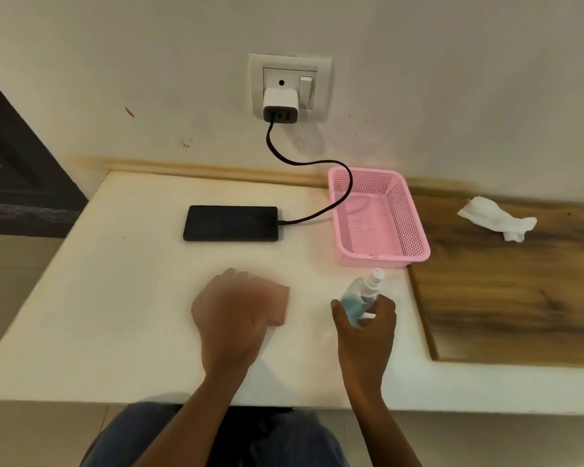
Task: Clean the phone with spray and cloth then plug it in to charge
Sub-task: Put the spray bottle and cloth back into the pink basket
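A black phone (pixel 230 223) lies flat on the white counter (pixel 115 298), screen dark. A black cable (pixel 304 163) runs from its right end up to a white charger (pixel 280 106) in the wall socket. My left hand (pixel 230 315), blurred, lies over a pink cloth (pixel 280 305) on the counter in front of the phone; whether its fingers grip the cloth is unclear. My right hand (pixel 368 321) holds a small clear spray bottle (pixel 361 298) with blue liquid and a white nozzle, tilted up and to the right.
An open pink mesh basket (pixel 415 230) stands right of the phone, with the cable passing over its back left corner. A crumpled white tissue (pixel 496 220) lies on the wooden surface (pixel 503 298) at the right. The counter's front edge is close to my body.
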